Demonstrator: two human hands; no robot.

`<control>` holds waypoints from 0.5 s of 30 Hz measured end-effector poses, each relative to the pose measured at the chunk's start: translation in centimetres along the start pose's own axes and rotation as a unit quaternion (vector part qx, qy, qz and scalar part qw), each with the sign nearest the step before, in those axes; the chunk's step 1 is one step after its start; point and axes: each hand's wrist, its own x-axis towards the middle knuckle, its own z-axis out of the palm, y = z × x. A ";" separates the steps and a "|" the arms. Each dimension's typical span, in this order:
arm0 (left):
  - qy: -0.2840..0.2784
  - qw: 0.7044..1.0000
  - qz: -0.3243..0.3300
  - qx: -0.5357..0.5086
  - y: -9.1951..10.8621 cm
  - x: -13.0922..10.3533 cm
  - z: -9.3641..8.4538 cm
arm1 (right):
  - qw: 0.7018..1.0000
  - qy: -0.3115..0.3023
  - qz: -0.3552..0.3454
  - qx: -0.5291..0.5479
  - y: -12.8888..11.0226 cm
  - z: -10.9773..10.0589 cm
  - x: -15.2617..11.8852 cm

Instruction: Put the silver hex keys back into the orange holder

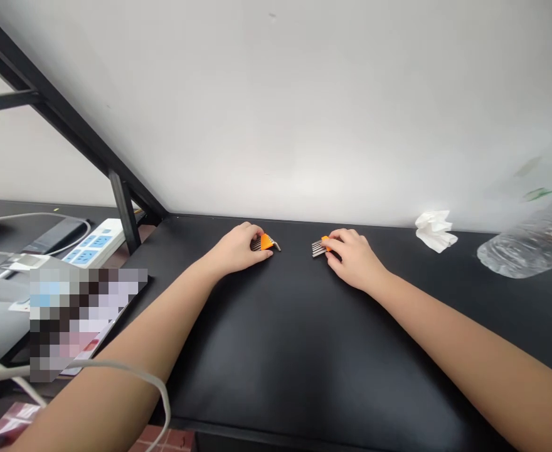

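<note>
On the black table, near its back edge, my left hand is closed around an orange holder with several thin metal keys, which look like a folding hex key set. One bent metal end sticks out to its right. A short gap away, my right hand pinches a second orange piece. Several thin metal rods point left from it, toward my left hand. The two orange pieces are apart. Fingers partly cover both.
Crumpled white tissue and a clear plastic bottle lie at the right. A black metal frame rises at the left, beside a white power strip, a dark phone and cables. One pale cable crosses my left forearm.
</note>
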 end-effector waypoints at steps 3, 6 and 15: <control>0.029 0.999 -0.001 -0.026 0.1 0.2 0.8 | 1.000 0.001 0.028 -0.004 -0.2 0.1 0.0; 0.036 0.998 -0.007 -0.047 0.6 0.0 1.2 | 0.999 -0.005 0.039 -0.005 -0.5 0.1 0.0; -0.003 0.986 0.113 -0.122 4.4 -2.5 1.3 | 0.981 0.060 -0.024 0.184 -3.7 -1.4 -1.0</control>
